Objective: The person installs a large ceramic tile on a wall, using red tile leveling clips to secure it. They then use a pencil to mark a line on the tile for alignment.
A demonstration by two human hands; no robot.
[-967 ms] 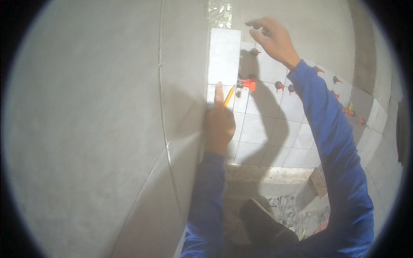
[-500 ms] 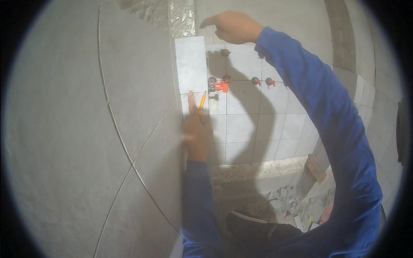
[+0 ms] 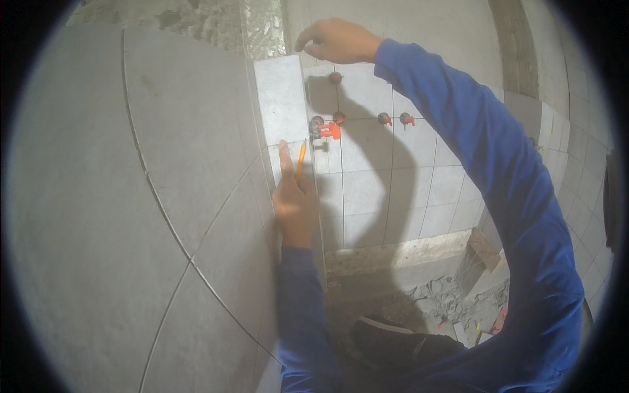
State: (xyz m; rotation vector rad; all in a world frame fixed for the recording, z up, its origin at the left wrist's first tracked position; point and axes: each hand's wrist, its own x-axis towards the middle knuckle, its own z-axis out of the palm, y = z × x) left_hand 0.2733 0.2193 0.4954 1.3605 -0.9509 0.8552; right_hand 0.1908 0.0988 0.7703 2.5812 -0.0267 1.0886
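Note:
My left hand (image 3: 296, 203) grips a yellow pencil (image 3: 301, 160) whose tip points up. Its stretched index finger rests at the lower edge of a pale rectangular tile (image 3: 280, 98), by the joint with the tile below. My right hand (image 3: 337, 40) is raised above that tile's top right corner. Its index finger is bent and its thumb stands apart, with nothing visible between them; the other fingers are partly hidden. Right beside the tile's right edge sits an orange-red plastic tile-levelling piece (image 3: 327, 130) with a dark round base.
Several round levelling knobs with red grips (image 3: 384, 119) stick out of the tiled wall (image 3: 367, 190). A large grey wall surface (image 3: 85, 196) with crossing pale lines fills the left. Rubble (image 3: 439, 298) lies on the floor at lower right, near my dark shoe (image 3: 393, 340).
The view has shifted slightly, so the tile and both hands appear a little further left. My right hand's fingers look more bent; the left still holds the pencil at the joint.

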